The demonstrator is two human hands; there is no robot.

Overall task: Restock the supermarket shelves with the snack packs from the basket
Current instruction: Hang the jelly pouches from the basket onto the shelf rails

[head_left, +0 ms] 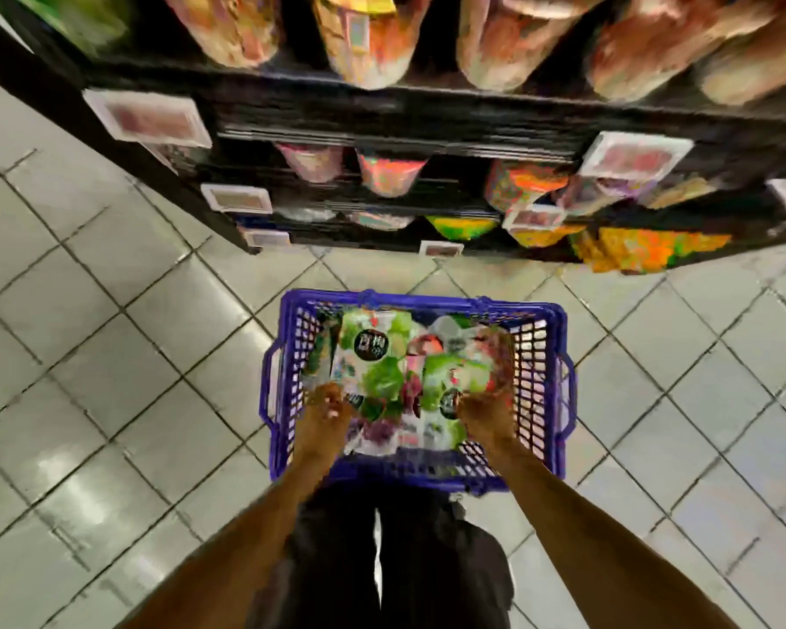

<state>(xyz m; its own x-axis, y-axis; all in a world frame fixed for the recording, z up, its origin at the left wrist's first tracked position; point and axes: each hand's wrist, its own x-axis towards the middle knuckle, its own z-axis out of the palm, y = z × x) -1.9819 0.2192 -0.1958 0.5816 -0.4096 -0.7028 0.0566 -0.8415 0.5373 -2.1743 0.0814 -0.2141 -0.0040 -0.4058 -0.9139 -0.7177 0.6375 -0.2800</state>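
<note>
A blue plastic basket (541, 388) stands on the tiled floor in front of my legs, filled with several white, green and purple snack packs (373, 356). Both my hands reach down into it. My left hand (325, 408) rests on the packs at the left side, fingers curled on the edge of a pack. My right hand (484, 408) presses on the packs at the right side. The picture is blurred, so the grip of each hand is unclear. The black shelves (409, 115) rise just beyond the basket.
The shelves hold rows of colourful snack bags (368, 43) on several levels, with white price tags (148, 120) on the rails. Grey floor tiles (110, 356) spread left and right of the basket. My dark trousers (382, 560) are just behind the basket.
</note>
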